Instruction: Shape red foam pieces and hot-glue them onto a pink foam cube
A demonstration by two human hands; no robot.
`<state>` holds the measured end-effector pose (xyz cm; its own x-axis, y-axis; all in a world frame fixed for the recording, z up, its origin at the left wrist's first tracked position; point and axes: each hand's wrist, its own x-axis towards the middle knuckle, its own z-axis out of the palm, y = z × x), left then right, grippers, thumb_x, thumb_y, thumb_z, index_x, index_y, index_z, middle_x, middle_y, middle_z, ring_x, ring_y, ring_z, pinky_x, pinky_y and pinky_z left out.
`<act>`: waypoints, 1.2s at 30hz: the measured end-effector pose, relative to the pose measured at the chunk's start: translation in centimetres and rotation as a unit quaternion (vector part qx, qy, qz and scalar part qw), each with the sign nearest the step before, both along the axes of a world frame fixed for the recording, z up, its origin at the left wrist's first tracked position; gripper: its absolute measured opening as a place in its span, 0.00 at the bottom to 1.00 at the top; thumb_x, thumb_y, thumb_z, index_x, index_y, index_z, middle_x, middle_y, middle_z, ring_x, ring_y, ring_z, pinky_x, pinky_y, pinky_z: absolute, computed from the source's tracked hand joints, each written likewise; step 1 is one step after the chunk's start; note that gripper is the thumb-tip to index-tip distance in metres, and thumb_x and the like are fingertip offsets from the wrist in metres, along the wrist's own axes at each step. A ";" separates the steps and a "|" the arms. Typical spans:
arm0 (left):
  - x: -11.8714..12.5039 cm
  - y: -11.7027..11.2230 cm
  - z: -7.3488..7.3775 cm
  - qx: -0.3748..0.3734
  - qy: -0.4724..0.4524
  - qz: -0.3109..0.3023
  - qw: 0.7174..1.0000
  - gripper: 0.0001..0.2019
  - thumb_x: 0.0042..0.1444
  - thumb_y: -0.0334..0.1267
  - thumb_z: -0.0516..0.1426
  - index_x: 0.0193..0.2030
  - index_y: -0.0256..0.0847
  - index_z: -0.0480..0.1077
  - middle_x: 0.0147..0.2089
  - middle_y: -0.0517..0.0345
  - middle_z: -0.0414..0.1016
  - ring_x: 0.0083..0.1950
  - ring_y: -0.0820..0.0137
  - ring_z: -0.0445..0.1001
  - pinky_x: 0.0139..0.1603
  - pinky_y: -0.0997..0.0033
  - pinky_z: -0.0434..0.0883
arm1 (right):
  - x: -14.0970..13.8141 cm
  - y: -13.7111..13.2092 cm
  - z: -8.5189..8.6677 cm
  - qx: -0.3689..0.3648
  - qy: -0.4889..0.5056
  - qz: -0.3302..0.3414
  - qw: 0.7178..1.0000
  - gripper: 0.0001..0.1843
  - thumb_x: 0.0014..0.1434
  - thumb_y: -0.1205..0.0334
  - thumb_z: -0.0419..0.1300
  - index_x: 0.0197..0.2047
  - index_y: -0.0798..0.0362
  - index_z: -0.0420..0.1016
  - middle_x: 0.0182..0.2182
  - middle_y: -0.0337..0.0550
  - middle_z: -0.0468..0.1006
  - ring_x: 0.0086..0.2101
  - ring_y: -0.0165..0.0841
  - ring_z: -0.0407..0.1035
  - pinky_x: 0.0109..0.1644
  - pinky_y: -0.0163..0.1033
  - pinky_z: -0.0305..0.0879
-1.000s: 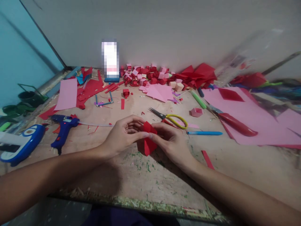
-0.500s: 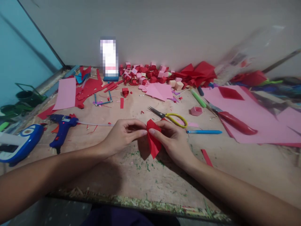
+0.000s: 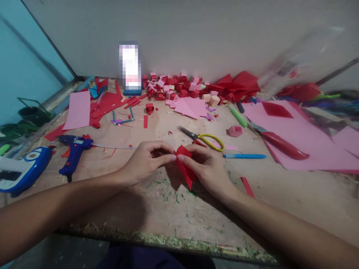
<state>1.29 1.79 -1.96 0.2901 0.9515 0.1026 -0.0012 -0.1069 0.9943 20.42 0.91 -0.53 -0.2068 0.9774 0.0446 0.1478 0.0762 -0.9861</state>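
Note:
A piece of red paper (image 3: pixel 185 172), creased and partly folded, is held up between both hands above the tabletop. My left hand (image 3: pixel 150 158) pinches its left edge between thumb and fingertips. From the other side, my right hand (image 3: pixel 207 164) grips it with the thumb on its near face; the fingers behind are partly hidden. The two thumb tips nearly meet. Just beyond the right hand lie yellow-handled scissors (image 3: pixel 211 142), with a blue pen (image 3: pixel 245 156) to their right.
A blue glue gun (image 3: pixel 73 153) and a blue tape dispenser (image 3: pixel 30 168) lie at left. Folded paper cubes (image 3: pixel 179 87) pile along the wall beside a phone (image 3: pixel 130 67). A red-handled knife (image 3: pixel 286 145) rests on pink sheets (image 3: pixel 316 149). A red strip (image 3: pixel 247 186) lies near my right forearm.
The red paper has turned slightly, its lower tip swinging to the right. My left fingertips have moved a little rightward, closer to the right thumb.

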 end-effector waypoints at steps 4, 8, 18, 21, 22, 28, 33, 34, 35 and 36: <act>-0.1 0.0 0.0 -0.008 0.005 -0.005 1.000 0.04 0.55 0.34 0.67 0.35 0.37 0.79 0.34 0.57 0.82 0.35 0.71 0.78 0.39 0.73 0.75 | 0.1 0.0 0.1 0.008 -0.005 0.013 1.000 0.07 0.59 0.60 0.68 0.30 0.53 0.83 0.25 0.38 0.77 0.26 0.28 0.67 0.30 0.35 0.63; 0.0 0.0 0.0 -0.009 0.012 -0.005 1.000 0.03 0.55 0.33 0.67 0.35 0.36 0.79 0.34 0.57 0.82 0.36 0.72 0.77 0.39 0.73 0.75 | 0.2 0.1 0.0 0.014 -0.004 0.018 1.000 0.07 0.60 0.61 0.67 0.30 0.53 0.83 0.25 0.37 0.78 0.26 0.28 0.67 0.30 0.35 0.63; -0.2 -0.2 0.5 0.000 0.017 -0.023 1.000 0.05 0.59 0.35 0.65 0.36 0.35 0.78 0.35 0.56 0.80 0.36 0.72 0.76 0.39 0.73 0.73 | 0.1 0.1 -0.7 0.035 0.002 0.019 0.999 0.04 0.58 0.61 0.70 0.32 0.51 0.84 0.27 0.38 0.82 0.27 0.29 0.71 0.32 0.36 0.67; -0.2 -0.3 0.5 -0.006 0.016 -0.025 1.000 0.05 0.59 0.35 0.64 0.36 0.35 0.77 0.34 0.56 0.80 0.35 0.72 0.76 0.39 0.73 0.73 | 0.0 0.1 -1.0 0.037 0.009 0.032 0.999 0.03 0.58 0.61 0.70 0.33 0.51 0.85 0.29 0.38 0.83 0.28 0.30 0.73 0.33 0.36 0.68; -0.1 -0.4 0.4 -0.006 0.014 -0.021 1.000 0.04 0.58 0.34 0.64 0.36 0.35 0.77 0.34 0.56 0.80 0.35 0.72 0.76 0.39 0.73 0.73 | -0.1 0.1 -1.0 0.038 0.009 0.031 0.999 0.03 0.58 0.61 0.70 0.34 0.51 0.85 0.30 0.39 0.84 0.29 0.31 0.74 0.33 0.36 0.69; -0.1 -0.4 0.1 0.010 0.023 0.042 0.999 0.04 0.59 0.34 0.63 0.34 0.36 0.77 0.33 0.58 0.79 0.34 0.72 0.75 0.36 0.74 0.72 | -0.2 -0.1 -1.0 0.019 0.030 -0.028 0.999 0.04 0.56 0.62 0.71 0.37 0.51 0.83 0.32 0.40 0.83 0.31 0.32 0.75 0.35 0.37 0.71; -0.1 -0.4 0.1 0.021 0.026 0.050 0.998 0.04 0.59 0.34 0.63 0.33 0.36 0.77 0.32 0.58 0.78 0.34 0.73 0.75 0.36 0.75 0.72 | 0.0 -0.1 -0.9 0.002 0.066 -0.045 0.997 0.02 0.57 0.64 0.69 0.34 0.51 0.80 0.31 0.38 0.81 0.31 0.29 0.73 0.33 0.34 0.69; -0.1 -0.4 0.1 0.021 0.025 0.049 0.998 0.04 0.59 0.33 0.63 0.33 0.36 0.77 0.33 0.58 0.79 0.34 0.73 0.75 0.36 0.74 0.72 | 0.0 -0.1 -0.8 0.004 0.068 -0.042 0.997 0.02 0.57 0.64 0.69 0.34 0.51 0.80 0.32 0.38 0.81 0.31 0.29 0.73 0.34 0.34 0.69; 0.0 -0.4 0.1 0.022 0.025 0.050 0.998 0.04 0.59 0.33 0.63 0.33 0.36 0.77 0.33 0.58 0.79 0.34 0.72 0.75 0.36 0.74 0.73 | 0.0 -0.1 -0.8 0.007 0.067 -0.038 0.997 0.02 0.57 0.65 0.68 0.34 0.51 0.80 0.33 0.39 0.82 0.32 0.29 0.74 0.36 0.34 0.70; 0.0 -0.4 0.1 0.021 0.025 0.050 0.998 0.04 0.59 0.34 0.63 0.34 0.36 0.77 0.33 0.58 0.79 0.35 0.72 0.75 0.37 0.74 0.73 | 0.0 -0.1 -0.7 0.014 0.063 -0.032 0.997 0.02 0.57 0.65 0.68 0.33 0.51 0.80 0.35 0.39 0.83 0.34 0.30 0.75 0.38 0.34 0.71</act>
<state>1.26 1.43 -1.87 0.1992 0.9711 0.1311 0.0613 -0.1458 0.9874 20.42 0.76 -1.23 -0.1357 0.9864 0.0929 0.0289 0.0976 -0.9948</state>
